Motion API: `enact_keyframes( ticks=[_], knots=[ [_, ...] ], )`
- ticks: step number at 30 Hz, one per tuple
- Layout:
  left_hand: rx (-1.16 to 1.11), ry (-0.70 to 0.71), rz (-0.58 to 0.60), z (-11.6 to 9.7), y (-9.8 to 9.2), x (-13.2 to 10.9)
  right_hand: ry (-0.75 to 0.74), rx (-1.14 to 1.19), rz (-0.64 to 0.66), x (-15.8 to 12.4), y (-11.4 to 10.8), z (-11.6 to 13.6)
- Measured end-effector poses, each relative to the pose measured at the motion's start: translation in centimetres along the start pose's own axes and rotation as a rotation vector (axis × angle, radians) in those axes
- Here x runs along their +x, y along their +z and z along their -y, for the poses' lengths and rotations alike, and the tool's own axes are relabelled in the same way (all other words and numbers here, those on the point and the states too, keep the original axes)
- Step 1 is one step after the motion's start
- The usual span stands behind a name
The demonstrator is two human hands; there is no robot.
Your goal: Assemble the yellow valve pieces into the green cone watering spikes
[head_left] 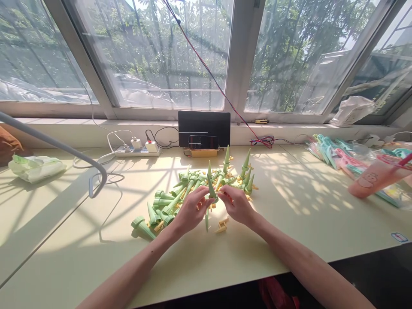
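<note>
My left hand is closed around the base of a green plastic cone-shaped spike, which points up. My right hand pinches at the right side of that spike's base, with a bit of a small yellow peg at its fingertips, mostly hidden. Behind and left of the hands lies a heap of similar green spikes, mixed with yellow pegs. Several spikes stand upright on their wide ends at the right, among them one green spike with a peg in its side. Loose yellow pegs lie between my forearms.
A dark tablet and a phone stand at the back. A power strip with cables sits left of them. A grey curved tube reaches in from the left. At right are a pink cup and bagged plastic items.
</note>
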State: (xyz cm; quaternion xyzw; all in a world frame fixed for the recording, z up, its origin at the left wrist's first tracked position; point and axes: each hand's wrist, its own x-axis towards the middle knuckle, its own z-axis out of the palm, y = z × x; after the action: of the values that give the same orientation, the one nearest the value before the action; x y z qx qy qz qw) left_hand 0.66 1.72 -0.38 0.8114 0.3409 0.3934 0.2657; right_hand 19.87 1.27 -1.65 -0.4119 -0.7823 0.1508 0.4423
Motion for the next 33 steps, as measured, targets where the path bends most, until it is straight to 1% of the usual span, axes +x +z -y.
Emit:
enact_keyframes(
  ticks=[4,7,15,19,24,29,31,33],
  knots=[
    [0.09,0.074,-0.045,0.3,0.3,-0.1,0.009,-0.039,0.019,0.1,-0.1,0.2],
    [0.135,0.101,-0.077,0.3,0.4,-0.1,0.015,-0.063,0.021,0.2,-0.1,0.4],
    [0.139,0.13,-0.12,0.3,0.4,-0.2,0.055,0.037,0.028,0.0,0.4,0.3],
    [0.158,0.109,-0.146,0.2,0.5,-0.1,0.073,0.076,0.022,-0.1,0.7,0.2],
    [0.109,-0.001,-0.178,-0.6,0.5,-0.1,0.08,0.071,-0.056,-0.1,0.8,0.7],
    [-0.069,-0.204,-0.255,-1.3,0.1,0.1,0.069,0.048,-0.143,0.1,0.6,0.8],
    [-0.157,-0.291,-0.236,-1.3,0.0,0.3,0.06,0.047,-0.152,0.1,0.6,0.8],
    [-0.24,-0.358,-0.175,-1.3,0.0,0.4,0.038,0.047,-0.144,0.1,0.6,0.8]
  ],
)
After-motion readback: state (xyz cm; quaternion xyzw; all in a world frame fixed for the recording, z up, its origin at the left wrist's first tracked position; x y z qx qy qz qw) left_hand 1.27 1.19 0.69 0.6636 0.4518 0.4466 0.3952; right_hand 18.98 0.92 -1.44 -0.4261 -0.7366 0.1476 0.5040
